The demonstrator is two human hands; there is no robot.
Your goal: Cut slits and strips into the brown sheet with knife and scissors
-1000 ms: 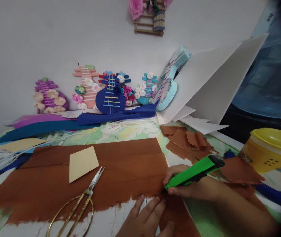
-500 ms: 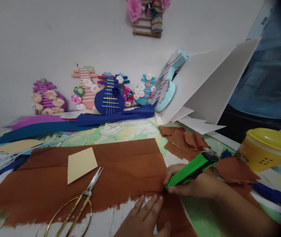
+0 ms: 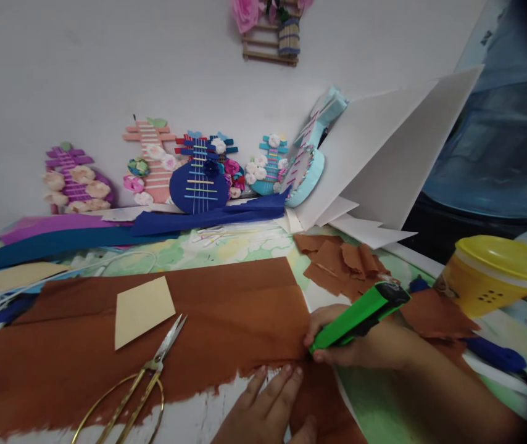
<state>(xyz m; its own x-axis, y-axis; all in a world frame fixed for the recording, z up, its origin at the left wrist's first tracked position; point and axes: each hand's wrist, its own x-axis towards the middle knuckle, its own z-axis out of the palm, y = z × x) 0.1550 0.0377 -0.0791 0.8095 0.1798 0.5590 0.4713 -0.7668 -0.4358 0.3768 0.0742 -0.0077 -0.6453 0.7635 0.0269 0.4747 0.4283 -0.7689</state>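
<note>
Brown paper (image 3: 226,308) with a ragged lower edge covers much of the table over a white sheet (image 3: 199,410). My right hand (image 3: 353,342) is wrapped round a green cutter-like tool (image 3: 360,317), whose lower end meets the paper's right part. My left hand (image 3: 273,404) lies flat at the bottom centre, fingers spread, fingertips by the torn edge. Gold-handled scissors (image 3: 155,364) rest on the paper at the left, blades slightly apart. Above them lies a cream paper piece (image 3: 143,311).
Torn brown scraps (image 3: 337,265) lie behind my right hand. A yellow-lidded tub (image 3: 490,277) and a blue-handled item (image 3: 499,356) are at the right. Decorated lute shapes (image 3: 199,185) and white boards (image 3: 384,154) stand along the wall.
The whole view has shifted slightly, so most things appear a little further left. Both hands keep nearly the same pose, with the green tool still in my right hand.
</note>
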